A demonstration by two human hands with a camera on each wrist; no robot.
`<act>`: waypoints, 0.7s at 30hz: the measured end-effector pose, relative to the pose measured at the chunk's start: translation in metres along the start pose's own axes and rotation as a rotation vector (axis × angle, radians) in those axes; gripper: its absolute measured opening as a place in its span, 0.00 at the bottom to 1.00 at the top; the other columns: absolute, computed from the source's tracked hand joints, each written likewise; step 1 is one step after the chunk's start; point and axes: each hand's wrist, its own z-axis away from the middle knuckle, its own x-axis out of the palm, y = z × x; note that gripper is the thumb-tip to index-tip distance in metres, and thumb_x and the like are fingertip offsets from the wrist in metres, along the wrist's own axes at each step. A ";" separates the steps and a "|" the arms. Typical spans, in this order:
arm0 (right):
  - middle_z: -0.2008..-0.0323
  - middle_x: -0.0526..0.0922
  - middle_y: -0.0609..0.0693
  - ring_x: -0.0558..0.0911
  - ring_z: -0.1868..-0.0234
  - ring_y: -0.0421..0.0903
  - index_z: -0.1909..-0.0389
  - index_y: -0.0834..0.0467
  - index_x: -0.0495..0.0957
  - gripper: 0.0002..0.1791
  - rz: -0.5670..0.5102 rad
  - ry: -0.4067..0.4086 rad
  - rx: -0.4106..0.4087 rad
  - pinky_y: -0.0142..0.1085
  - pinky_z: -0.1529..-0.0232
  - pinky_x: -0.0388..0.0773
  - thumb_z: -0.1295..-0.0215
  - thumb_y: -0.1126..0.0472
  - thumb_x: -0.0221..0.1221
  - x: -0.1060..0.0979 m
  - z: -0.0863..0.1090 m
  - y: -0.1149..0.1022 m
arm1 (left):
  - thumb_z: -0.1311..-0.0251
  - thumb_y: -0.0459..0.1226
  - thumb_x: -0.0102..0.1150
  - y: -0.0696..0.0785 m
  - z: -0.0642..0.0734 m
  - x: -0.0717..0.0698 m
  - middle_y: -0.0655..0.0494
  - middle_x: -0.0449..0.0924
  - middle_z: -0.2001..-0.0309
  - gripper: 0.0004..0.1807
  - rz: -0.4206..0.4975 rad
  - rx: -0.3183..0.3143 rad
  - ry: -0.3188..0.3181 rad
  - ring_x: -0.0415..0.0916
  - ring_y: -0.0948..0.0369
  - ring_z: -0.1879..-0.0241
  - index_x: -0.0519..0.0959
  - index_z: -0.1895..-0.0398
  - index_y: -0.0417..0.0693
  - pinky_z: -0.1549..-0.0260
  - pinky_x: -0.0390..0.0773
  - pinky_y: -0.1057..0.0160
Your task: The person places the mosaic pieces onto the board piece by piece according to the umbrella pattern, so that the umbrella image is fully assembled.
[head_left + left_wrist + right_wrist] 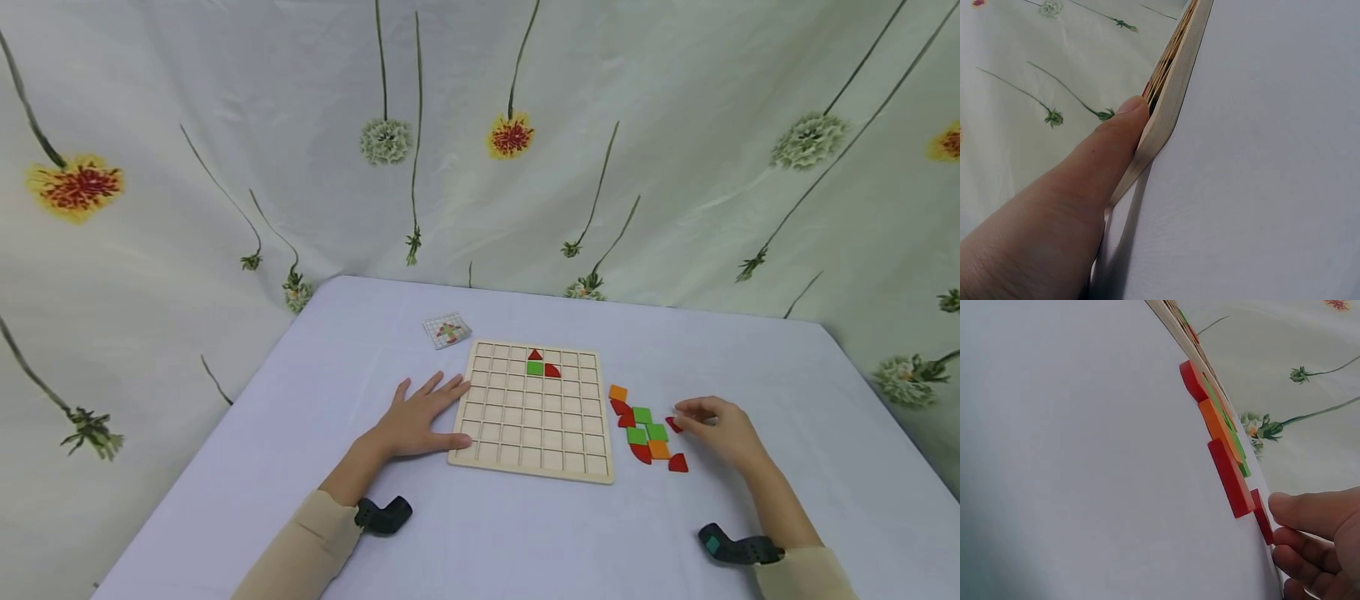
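A wooden grid board (510, 414) lies mid-table. Near its far edge sit a red triangle (535, 355), a green square (535, 367) and a red quarter-circle piece (552, 371). My left hand (420, 417) rests spread on the board's left edge, its thumb (1119, 128) on the rim. To the right of the board, my right hand (722, 432) pinches a red piece (1262, 517) between thumb and fingertips, low at the table. The piece's full outline is partly hidden by the fingers.
Loose green squares (637, 435), orange squares (658, 450) and red curved pieces (641, 453) lie between the board and my right hand. Another red piece (678, 462) lies nearer me. A pattern card (447, 331) sits beyond the board's far left corner. Flowered cloth (480, 208) hangs behind.
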 end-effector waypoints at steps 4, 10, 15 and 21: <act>0.53 0.78 0.63 0.74 0.53 0.58 0.47 0.67 0.78 0.23 0.027 -0.010 -0.009 0.51 0.53 0.75 0.33 0.53 0.62 -0.001 0.003 0.008 | 0.48 0.71 0.53 0.000 0.000 0.000 0.58 0.50 0.24 0.52 0.002 -0.005 -0.003 0.39 0.51 0.24 0.56 0.23 0.58 0.35 0.29 0.34; 0.53 0.77 0.61 0.74 0.55 0.55 0.49 0.65 0.80 0.23 0.049 -0.004 -0.048 0.46 0.56 0.76 0.34 0.50 0.62 0.000 0.004 0.014 | 0.48 0.71 0.53 0.001 0.000 -0.001 0.59 0.49 0.24 0.52 0.002 -0.007 -0.008 0.39 0.51 0.24 0.55 0.23 0.58 0.35 0.30 0.33; 0.55 0.77 0.58 0.74 0.55 0.54 0.52 0.64 0.82 0.20 0.051 0.000 -0.066 0.43 0.59 0.76 0.35 0.51 0.63 0.001 0.004 0.014 | 0.48 0.71 0.53 0.000 0.000 -0.001 0.59 0.50 0.24 0.52 0.001 -0.003 -0.005 0.39 0.51 0.24 0.56 0.23 0.58 0.35 0.30 0.33; 0.62 0.77 0.55 0.73 0.58 0.52 0.54 0.64 0.79 0.20 0.028 0.001 -0.040 0.38 0.62 0.74 0.37 0.52 0.65 0.002 0.004 0.013 | 0.48 0.71 0.53 -0.002 0.000 0.001 0.59 0.50 0.24 0.52 -0.005 -0.009 -0.007 0.39 0.51 0.24 0.55 0.23 0.58 0.35 0.30 0.34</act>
